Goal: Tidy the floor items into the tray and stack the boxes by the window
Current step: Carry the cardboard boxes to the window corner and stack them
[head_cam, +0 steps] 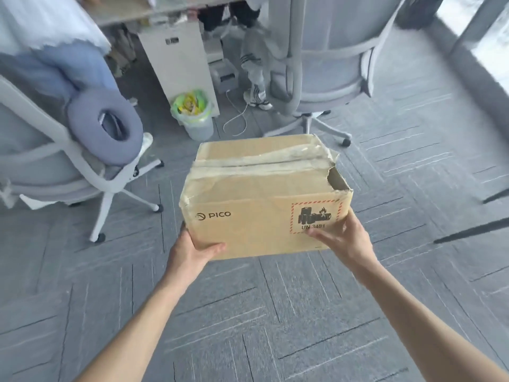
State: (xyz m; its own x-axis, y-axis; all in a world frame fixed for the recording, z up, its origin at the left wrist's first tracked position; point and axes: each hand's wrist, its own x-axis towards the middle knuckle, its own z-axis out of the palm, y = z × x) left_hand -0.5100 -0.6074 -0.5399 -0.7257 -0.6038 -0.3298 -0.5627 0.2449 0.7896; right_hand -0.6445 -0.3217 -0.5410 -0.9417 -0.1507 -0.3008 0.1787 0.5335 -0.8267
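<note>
A brown cardboard box (261, 194) marked PICO, with a battery warning label and a torn right top corner, is held in the air above the grey carpet. My left hand (190, 252) grips its lower left corner from beneath. My right hand (344, 238) holds its lower right corner, fingers spread over the label. The taped top flaps are closed and crumpled. No tray shows in the head view.
A grey office chair (68, 161) with a neck pillow stands at the left, another chair (325, 78) behind the box. A lined waste bin (195, 117) and a white cable lie near a desk cabinet. A person's legs stand behind. The window (490, 42) is at the upper right.
</note>
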